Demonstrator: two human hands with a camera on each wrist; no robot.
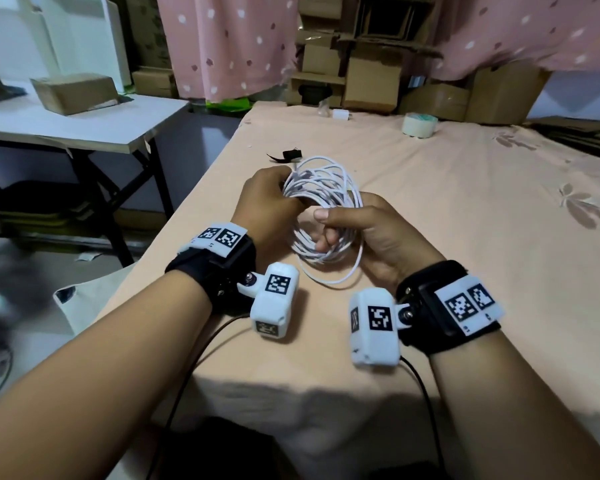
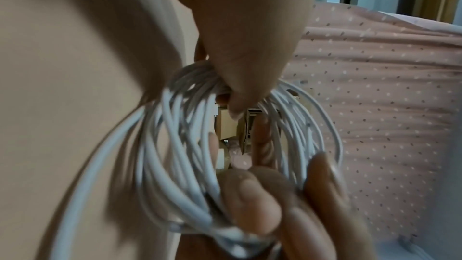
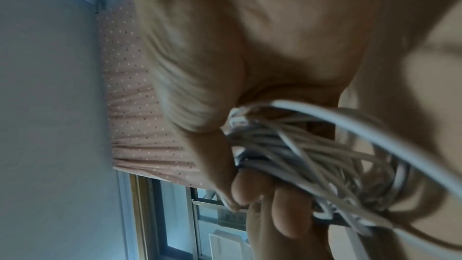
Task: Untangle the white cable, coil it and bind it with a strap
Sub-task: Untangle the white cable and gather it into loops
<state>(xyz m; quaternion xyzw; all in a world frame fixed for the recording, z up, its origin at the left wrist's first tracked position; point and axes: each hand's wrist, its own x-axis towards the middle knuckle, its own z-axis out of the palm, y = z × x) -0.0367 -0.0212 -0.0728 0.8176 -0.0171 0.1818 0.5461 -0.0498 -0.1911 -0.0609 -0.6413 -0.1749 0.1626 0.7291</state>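
The fingers of the right hand [image 1: 368, 233] are curled through the middle of the cable [image 1: 323, 202] and the thumb lies over the top of the bundle, so this hand grips the near side of the coil. In the right wrist view the fingertips [image 3: 287, 215] press the strands [image 3: 312, 155] against the palm. The left hand [image 1: 267, 199] grips the far left side of the coil, with its fingers closed around many strands together. In the left wrist view the thumb [image 2: 240, 86] comes down on the top of the loops [image 2: 175, 145], and the fingers of the other hand [image 2: 252, 201] show at the bottom of the same loops.

The cable is wound in many loose white rounds and is held between both hands, a little above the table [image 1: 447, 202]. The rounds are not neat; some cross over the others. One longer loop hangs lower than the rest, toward the person, and comes near the cloth.

Just behind the coil a small black strap [image 1: 288, 155] lies on the peach cloth of the table, apart from both hands. Further back, near the far edge, stand a tape roll [image 1: 420, 124] and a small white charger [image 1: 340, 115]. Behind the table are cardboard boxes [image 1: 371, 81] and a pink curtain [image 1: 222, 39] with dots. On the left a white side table [image 1: 118, 129] carries one more box [image 1: 73, 91].
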